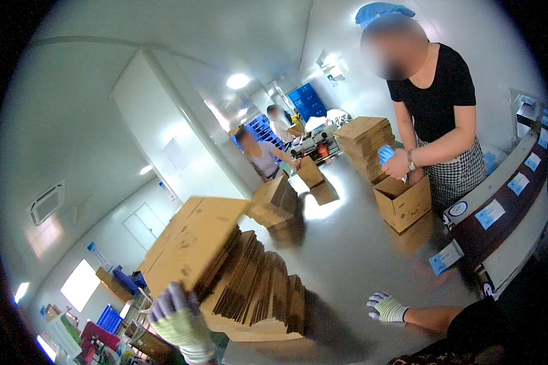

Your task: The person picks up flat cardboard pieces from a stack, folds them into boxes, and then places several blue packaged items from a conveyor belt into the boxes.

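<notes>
In the head view, the near stack of flattened cartons (259,283) leans on the metal table (347,258). The topmost carton (195,234) lies tilted across the stack's upper left, its long axis running up and rightward from the gloved left hand (184,322). That hand, the nearer one, has its fingers at the carton's lower edge; whether they close on it, I cannot tell. The gloved right hand (386,307), fingers loosely spread and holding nothing, lies right of the stack, well apart.
</notes>
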The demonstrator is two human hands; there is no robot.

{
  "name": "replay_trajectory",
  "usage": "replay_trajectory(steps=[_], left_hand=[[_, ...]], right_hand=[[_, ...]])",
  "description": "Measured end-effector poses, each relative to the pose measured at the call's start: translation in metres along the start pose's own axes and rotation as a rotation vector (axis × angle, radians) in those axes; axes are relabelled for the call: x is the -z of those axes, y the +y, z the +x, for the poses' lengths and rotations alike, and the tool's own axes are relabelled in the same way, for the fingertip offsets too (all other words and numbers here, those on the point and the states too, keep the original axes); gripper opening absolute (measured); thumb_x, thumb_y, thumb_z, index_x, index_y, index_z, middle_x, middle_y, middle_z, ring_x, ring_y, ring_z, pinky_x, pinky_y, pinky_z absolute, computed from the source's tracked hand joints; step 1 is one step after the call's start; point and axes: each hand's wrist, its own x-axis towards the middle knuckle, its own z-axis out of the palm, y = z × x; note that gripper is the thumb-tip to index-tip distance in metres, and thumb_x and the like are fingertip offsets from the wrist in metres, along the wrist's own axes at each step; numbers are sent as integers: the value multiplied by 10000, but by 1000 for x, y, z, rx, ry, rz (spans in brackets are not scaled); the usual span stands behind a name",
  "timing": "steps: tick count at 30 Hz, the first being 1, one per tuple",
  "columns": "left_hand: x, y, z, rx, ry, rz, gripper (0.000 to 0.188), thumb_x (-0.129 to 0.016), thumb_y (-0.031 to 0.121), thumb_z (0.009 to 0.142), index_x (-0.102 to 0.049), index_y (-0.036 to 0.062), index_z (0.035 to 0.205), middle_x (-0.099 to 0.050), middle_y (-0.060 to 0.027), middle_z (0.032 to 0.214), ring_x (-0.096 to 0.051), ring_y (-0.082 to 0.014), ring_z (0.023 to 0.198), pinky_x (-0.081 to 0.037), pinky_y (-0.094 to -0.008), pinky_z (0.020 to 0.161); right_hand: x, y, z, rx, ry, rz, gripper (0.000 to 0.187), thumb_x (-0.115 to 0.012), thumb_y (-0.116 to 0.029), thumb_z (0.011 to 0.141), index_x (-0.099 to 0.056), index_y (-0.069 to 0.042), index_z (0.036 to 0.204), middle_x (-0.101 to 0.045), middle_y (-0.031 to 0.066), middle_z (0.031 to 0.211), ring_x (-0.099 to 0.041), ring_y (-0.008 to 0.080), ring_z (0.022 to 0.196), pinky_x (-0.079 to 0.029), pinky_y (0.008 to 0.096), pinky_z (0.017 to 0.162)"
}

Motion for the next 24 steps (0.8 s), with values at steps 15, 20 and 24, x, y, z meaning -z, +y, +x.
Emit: replay_trajectory(steps=[15,20,24], left_hand=[[26,198,-249,1038,-901,-2128,159,-597,237,908,-581,81,936,-517,-29,727,-507,-150,612,-402,-315,481],[43,206,-314,2056,-840,-2136,220,-591,279,918,-600,123,1073,-583,-19,998,-526,-138,993,-455,-264,889],[48,157,-247,742,-768,-1854,359,-644,118,869,-528,27,1197,-578,-101,1138,-530,-214,1040,-401,-356,941]], right_hand=[[53,127,3,-397,1251,760,426,-455,-367,965,-562,-1,1155,-632,92,1014,-605,234,785,-490,321,792],[130,116,-34,-316,1346,1044,396,-509,-385,936,-576,-23,1082,-623,69,965,-589,204,790,-480,308,785],[150,73,-25,-200,1194,1188,377,-552,-400,913,-588,-41,1023,-615,50,926,-577,180,794,-471,298,780]])
